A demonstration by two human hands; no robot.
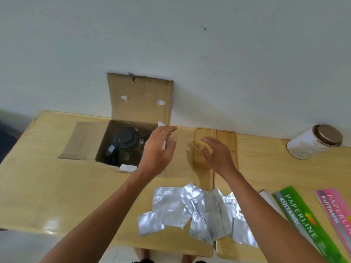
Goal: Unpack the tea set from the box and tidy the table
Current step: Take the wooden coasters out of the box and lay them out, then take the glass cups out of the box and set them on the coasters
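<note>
An open cardboard box (139, 95) stands at the back of the wooden table (47, 183), its flaps spread. Inside it sits a glass teapot with a black lid (124, 139); clear glass pieces beside it are hard to make out. My left hand (158, 149) hovers over the box's right edge, fingers apart, holding nothing. My right hand (216, 154) hovers open over a wooden tray (205, 133). A second wooden tray (226, 138) lies just to its right.
A heap of several silver foil sachets (191, 209) lies on the near table. A green receipt book (302, 219) and a pink receipt book (336, 209) lie at the right. A white jar with a bronze lid (313, 143) lies on its side at the far right.
</note>
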